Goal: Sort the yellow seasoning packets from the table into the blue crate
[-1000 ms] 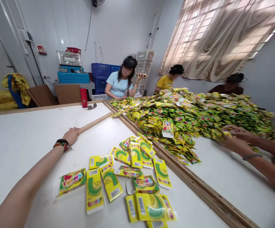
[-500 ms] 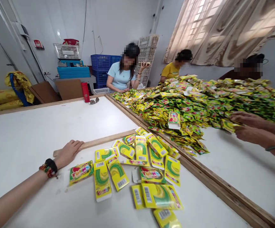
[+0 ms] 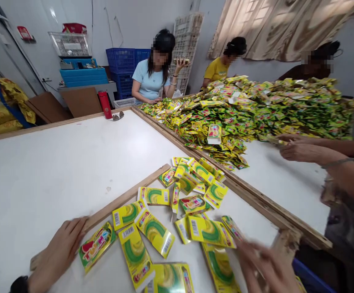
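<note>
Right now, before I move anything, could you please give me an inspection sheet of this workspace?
surface: white table with a wooden rail along its right side.
job's things: flat yellow printed cartons lie scattered; a large heap of yellow-green sachets lies beyond the rail.
clutter: red flask and sunglasses at the far edge; loose wooden strip.
fingers: left hand open at the strip; right hand blurred, by the cartons.
cables: thin wire on the far wall.
surroundings: blue crates, curtained window, seated co-workers, one co-worker's hands at the heap.
</note>
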A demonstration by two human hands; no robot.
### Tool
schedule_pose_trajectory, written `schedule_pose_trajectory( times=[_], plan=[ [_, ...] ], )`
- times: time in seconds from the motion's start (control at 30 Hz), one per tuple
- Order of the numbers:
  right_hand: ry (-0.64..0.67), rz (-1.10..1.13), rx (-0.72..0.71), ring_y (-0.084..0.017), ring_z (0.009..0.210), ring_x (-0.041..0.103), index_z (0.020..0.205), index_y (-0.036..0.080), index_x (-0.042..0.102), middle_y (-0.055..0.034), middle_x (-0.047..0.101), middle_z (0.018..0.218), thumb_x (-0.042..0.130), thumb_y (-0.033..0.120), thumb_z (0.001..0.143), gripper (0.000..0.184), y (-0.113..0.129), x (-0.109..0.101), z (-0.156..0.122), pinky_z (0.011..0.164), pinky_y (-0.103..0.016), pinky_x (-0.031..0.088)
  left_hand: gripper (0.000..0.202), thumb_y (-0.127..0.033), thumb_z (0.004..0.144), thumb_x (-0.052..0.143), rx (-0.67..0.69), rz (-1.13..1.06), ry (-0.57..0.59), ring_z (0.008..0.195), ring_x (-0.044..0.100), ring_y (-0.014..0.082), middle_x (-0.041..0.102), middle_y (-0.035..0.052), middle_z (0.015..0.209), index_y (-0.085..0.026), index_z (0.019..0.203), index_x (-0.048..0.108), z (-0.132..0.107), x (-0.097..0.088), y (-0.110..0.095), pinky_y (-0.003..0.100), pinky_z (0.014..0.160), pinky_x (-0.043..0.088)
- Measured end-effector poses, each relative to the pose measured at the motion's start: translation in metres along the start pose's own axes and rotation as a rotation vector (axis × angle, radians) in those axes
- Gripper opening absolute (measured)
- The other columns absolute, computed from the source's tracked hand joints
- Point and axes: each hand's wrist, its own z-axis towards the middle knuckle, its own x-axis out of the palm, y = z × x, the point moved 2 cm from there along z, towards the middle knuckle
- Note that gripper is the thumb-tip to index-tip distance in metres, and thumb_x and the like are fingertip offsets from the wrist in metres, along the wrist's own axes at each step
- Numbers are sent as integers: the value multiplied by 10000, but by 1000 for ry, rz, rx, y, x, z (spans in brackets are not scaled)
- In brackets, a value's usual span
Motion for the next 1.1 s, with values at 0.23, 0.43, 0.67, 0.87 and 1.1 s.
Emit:
schedule_pose_trajectory(
  times=[0.23, 0.43, 0.67, 0.87, 1.1],
  plan=[
    [336, -1, 96, -406, 1271, 478, 1360, 118, 510, -198, 565, 1338, 557, 559, 809, 708, -108, 104, 173, 1045, -559, 378, 431, -401, 937, 285, -405, 171, 16, 796, 603, 284, 659, 135, 1005, -144, 1133, 570, -81, -42, -9, 432, 747, 514],
    [414, 206, 84, -351, 1188, 578, 1312, 243, 579, -105, 637, 1287, 504, 480, 869, 508, -85, 167, 152, 981, -531, 454, 499, -401, 941, 233, -839, 374, 189, 842, 598, 303, 613, 152, 965, -92, 1167, 552, -130, -86, -28, 411, 746, 488],
    [526, 451, 100, -325, 1161, 594, 1316, 96, 576, -155, 617, 1303, 537, 353, 841, 542, 14, 180, 105, 1021, -480, 425, 463, -397, 929, 300, -1020, 374, 206, 932, 585, 341, 593, 178, 1029, -99, 1171, 559, -168, -103, -24, 437, 778, 485],
    [756, 610, -122, -255, 919, 696, 1090, 157, 726, -67, 759, 1030, 599, 279, 811, 329, 104, 148, 63, 824, -363, 549, 517, -392, 909, 408, -717, 270, -142, 1221, 423, 397, 445, 243, 1298, -67, 1308, 459, -154, -106, -81, 576, 994, 391],
    [812, 772, -618, -275, 1362, 400, 1036, 315, 747, -20, 669, 1247, 567, 212, 894, 251, 167, 6, 5, 1106, -516, 310, 734, -523, 838, 598, -250, -310, -177, 1386, 327, 331, 393, 156, 1468, -196, 1433, 322, -113, -110, -236, 526, 1131, 305]
  ],
)
